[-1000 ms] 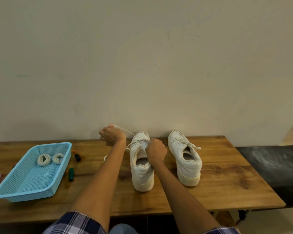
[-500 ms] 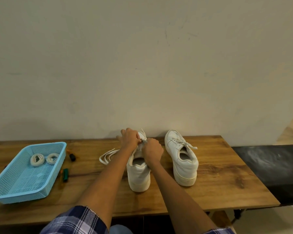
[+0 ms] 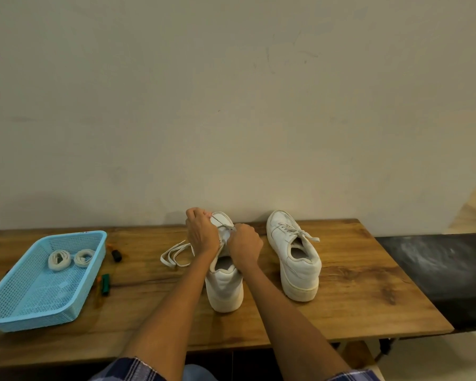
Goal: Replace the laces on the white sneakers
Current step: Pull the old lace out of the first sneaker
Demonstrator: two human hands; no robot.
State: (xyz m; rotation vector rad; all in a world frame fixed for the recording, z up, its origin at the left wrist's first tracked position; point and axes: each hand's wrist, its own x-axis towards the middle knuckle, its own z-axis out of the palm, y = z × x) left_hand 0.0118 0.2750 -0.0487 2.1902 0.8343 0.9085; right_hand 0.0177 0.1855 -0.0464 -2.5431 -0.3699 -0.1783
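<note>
Two white sneakers stand heel-toward-me on the wooden table (image 3: pixel 355 292). Over the left sneaker (image 3: pixel 224 287), my left hand (image 3: pixel 201 233) pinches its old white lace (image 3: pixel 176 255) near the toe end. A short stretch of lace runs taut from those fingers to the eyelets, and the loose part lies in loops on the table left of the shoe. My right hand (image 3: pixel 244 247) is curled over the shoe's tongue and eyelets; what its fingers hold is hidden. The right sneaker (image 3: pixel 294 254) stands apart, still laced. Two coiled white laces (image 3: pixel 59 259) lie in a blue basket (image 3: pixel 19 312).
The blue basket sits at the table's left end. Beside it lie a small black item (image 3: pixel 116 254) and a green one (image 3: pixel 105 283). A wall rises right behind the table. A dark surface (image 3: pixel 437 276) adjoins the table on the right.
My left hand, which pulled the lace out to the left a second ago, has come back to the shoe's toe end. The freed lace now lies looped on the table.
</note>
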